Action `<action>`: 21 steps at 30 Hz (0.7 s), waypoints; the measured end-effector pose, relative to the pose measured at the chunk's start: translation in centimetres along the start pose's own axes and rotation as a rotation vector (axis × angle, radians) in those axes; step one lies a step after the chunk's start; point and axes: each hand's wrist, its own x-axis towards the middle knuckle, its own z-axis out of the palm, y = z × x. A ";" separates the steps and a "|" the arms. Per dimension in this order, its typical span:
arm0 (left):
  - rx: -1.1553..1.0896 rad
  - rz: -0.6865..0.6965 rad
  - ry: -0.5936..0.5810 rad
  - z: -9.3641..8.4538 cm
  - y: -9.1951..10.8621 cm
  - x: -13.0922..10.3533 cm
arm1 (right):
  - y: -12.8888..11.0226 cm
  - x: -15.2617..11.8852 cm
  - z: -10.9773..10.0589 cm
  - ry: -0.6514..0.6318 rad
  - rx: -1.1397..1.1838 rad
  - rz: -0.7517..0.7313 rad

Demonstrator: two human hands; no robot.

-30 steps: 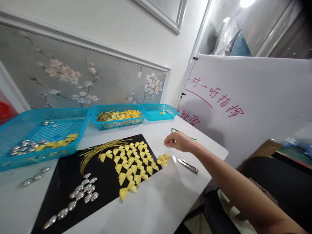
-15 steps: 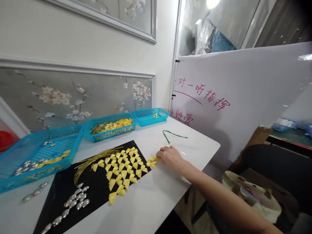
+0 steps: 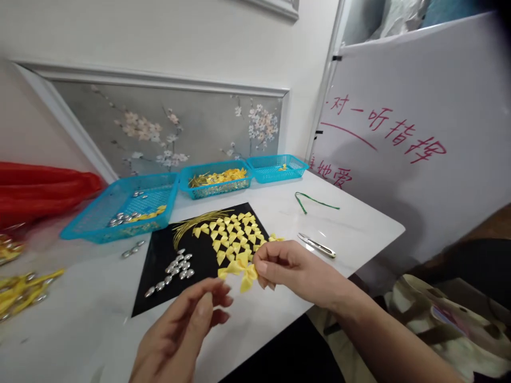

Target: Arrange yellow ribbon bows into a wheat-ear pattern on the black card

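Observation:
Between thumb and fingers, my right hand (image 3: pixel 285 268) pinches a yellow ribbon bow piece (image 3: pixel 242 268) above the table's front part. My left hand (image 3: pixel 187 319) is just left of it, fingers apart and holding nothing, close to the bow but seemingly not touching. Behind them, rows of yellow bows (image 3: pixel 235 234) lie on a black mat (image 3: pixel 155 266). Silver oval beads (image 3: pixel 184 263) and a bundle of thin gold cords (image 3: pixel 191 221) lie on the mat's left part. Another yellow bow piece (image 3: pixel 275 238) shows just behind my right hand.
Small scissors or thread snips (image 3: pixel 317 244) and a bent green cord (image 3: pixel 317 200) lie on the white table (image 3: pixel 359 223). Three blue baskets line the wall; the left basket (image 3: pixel 120 202) holds beads and yellow strips. Yellow beaded pieces (image 3: pixel 27 292) and red cloth (image 3: pixel 43 191) are at left.
My right hand has lifted a yellow bow piece and moved it nearer to me. My left hand has come into view. The snips now show. The view has shifted left and down.

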 end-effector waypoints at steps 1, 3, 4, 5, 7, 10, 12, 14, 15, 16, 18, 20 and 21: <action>-0.083 -0.024 -0.005 0.4 0.5 0.0 | -0.4 -0.1 0.6 -0.023 0.097 0.008; -0.185 -0.087 -0.011 0.8 1.2 0.0 | -0.8 0.0 1.4 -0.058 0.160 0.036; -0.208 -0.097 -0.013 0.9 1.5 0.0 | -0.8 0.1 1.7 -0.076 0.150 0.045; -0.211 -0.103 -0.031 0.9 1.7 0.0 | -0.8 0.3 1.9 -0.096 0.132 0.050; -0.192 -0.091 -0.093 0.9 1.9 0.0 | -0.7 0.5 2.1 -0.132 0.088 0.047; -0.179 -0.078 -0.145 1.0 1.8 0.1 | -0.2 0.7 2.6 -0.117 0.091 0.037; -0.196 -0.068 -0.111 1.1 1.7 0.1 | 0.3 0.7 3.0 -0.067 0.150 0.038; -0.228 -0.072 -0.069 1.3 1.5 0.0 | 0.9 0.5 3.8 -0.040 0.246 0.039; -0.248 -0.083 -0.062 1.4 1.4 -0.1 | 1.2 0.4 4.2 -0.032 0.293 0.040; -0.271 -0.098 -0.062 1.5 1.3 -0.1 | 1.5 0.4 4.6 -0.018 0.334 0.042; -0.319 -0.132 -0.061 1.6 1.2 -0.3 | 1.8 0.3 5.2 0.022 0.383 0.050; -0.353 -0.173 -0.030 1.5 1.0 -0.3 | 1.8 0.3 5.5 0.059 0.396 0.059; -0.368 -0.190 0.008 1.4 1.0 -0.2 | 1.7 0.3 5.6 0.064 0.399 0.062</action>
